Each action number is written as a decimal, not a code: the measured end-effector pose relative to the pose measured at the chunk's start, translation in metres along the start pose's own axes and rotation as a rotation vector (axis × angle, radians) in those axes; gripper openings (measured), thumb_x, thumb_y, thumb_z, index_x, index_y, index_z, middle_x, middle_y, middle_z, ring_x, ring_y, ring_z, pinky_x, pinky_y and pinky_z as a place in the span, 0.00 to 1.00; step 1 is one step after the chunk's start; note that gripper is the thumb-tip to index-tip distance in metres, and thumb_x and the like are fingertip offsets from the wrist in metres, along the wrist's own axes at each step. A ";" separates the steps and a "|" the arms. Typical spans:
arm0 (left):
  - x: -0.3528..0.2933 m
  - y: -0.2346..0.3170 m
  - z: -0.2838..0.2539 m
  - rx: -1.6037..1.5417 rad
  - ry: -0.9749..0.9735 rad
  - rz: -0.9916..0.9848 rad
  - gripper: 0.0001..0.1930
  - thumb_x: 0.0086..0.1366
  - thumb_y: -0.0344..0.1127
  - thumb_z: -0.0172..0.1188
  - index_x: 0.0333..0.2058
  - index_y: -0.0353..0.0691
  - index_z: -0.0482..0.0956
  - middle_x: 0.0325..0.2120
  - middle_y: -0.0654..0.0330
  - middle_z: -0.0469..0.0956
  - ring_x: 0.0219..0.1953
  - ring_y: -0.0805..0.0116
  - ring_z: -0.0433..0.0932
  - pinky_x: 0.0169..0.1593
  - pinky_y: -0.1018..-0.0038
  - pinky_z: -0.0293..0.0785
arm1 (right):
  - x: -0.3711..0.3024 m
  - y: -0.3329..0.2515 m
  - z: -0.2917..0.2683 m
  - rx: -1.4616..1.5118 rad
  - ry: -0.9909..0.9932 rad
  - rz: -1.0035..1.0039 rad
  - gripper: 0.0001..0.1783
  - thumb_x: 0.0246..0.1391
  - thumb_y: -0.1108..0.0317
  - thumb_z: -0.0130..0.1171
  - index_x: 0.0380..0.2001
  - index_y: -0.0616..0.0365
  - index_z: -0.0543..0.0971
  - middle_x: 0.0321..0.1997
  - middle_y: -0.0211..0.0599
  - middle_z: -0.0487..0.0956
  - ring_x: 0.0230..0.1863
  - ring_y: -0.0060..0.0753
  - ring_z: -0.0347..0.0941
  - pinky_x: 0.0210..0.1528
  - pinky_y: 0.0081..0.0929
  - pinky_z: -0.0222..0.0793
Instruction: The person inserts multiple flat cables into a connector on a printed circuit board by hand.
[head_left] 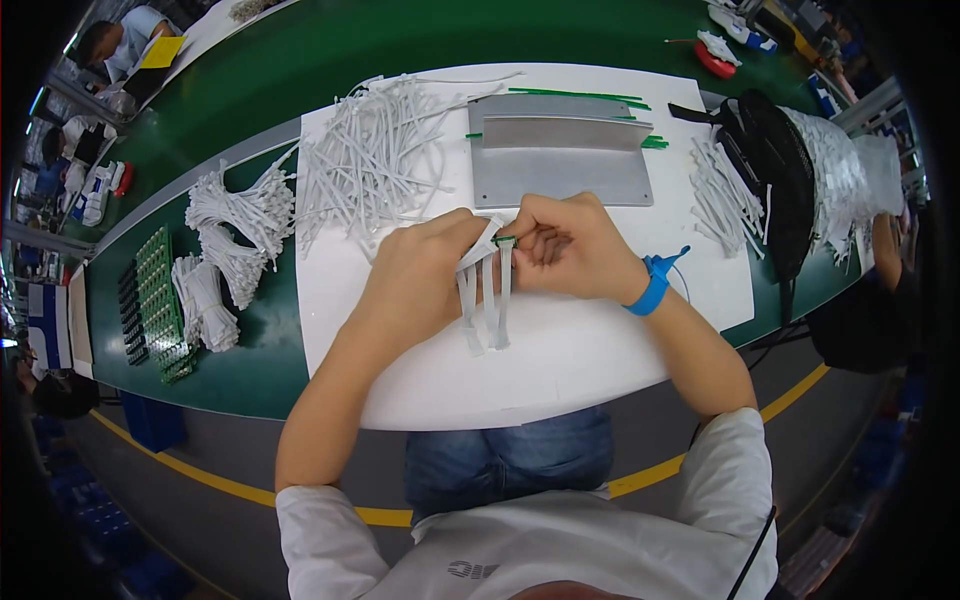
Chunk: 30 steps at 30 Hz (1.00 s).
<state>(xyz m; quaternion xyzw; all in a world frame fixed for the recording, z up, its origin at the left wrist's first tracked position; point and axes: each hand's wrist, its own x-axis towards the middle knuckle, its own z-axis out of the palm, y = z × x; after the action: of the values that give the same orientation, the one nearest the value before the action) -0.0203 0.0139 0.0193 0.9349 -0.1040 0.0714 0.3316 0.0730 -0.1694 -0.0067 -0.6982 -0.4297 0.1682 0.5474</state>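
Over the white sheet [440, 385], both of my hands meet at a small group of flat white ribbon cables [490, 315]. My left hand [425, 270] is closed on the cables near their upper ends, and their loose ends hang down toward me. With thumb and forefinger, my right hand [580, 250] pinches at a small green circuit board [505, 242] at the top of one cable. Its other fingers are curled in. A blue wrist strap [655, 287] circles my right wrist. My fingers hide part of where board and cable meet.
Beyond my hands stands an angled grey metal plate [560, 180] with thin green strips [580, 94] behind it. White cables [375, 150] are heaped left of it, fewer [722, 195] right, beside a black bag [775, 165]. Cable bundles [240, 215] and green circuit boards [160, 300] lie far left.
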 end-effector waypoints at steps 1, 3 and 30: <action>-0.001 -0.001 0.001 0.003 0.002 -0.004 0.16 0.48 0.22 0.63 0.40 0.33 0.77 0.25 0.49 0.75 0.28 0.49 0.76 0.32 0.69 0.70 | 0.000 0.002 0.001 -0.010 0.005 -0.029 0.07 0.40 0.80 0.62 0.25 0.64 0.74 0.17 0.26 0.73 0.18 0.07 0.64 0.21 0.10 0.62; -0.002 -0.008 0.007 -0.194 0.049 0.032 0.11 0.49 0.23 0.62 0.33 0.33 0.76 0.29 0.49 0.76 0.30 0.44 0.76 0.31 0.60 0.70 | 0.000 0.003 0.003 -0.016 0.006 -0.061 0.07 0.41 0.80 0.62 0.25 0.64 0.74 0.17 0.26 0.73 0.18 0.07 0.64 0.21 0.10 0.62; 0.003 -0.024 0.013 -0.760 0.155 -0.273 0.16 0.63 0.26 0.52 0.50 0.33 0.73 0.35 0.63 0.78 0.31 0.84 0.71 0.32 0.86 0.66 | -0.004 -0.018 -0.032 -0.385 -0.390 0.149 0.16 0.45 0.63 0.69 0.28 0.59 0.73 0.19 0.33 0.73 0.18 0.26 0.69 0.21 0.23 0.61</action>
<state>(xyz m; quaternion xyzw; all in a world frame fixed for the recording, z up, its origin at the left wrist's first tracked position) -0.0108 0.0232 -0.0049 0.7429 0.0273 0.0535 0.6667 0.0854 -0.1913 0.0201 -0.7735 -0.4983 0.2545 0.2978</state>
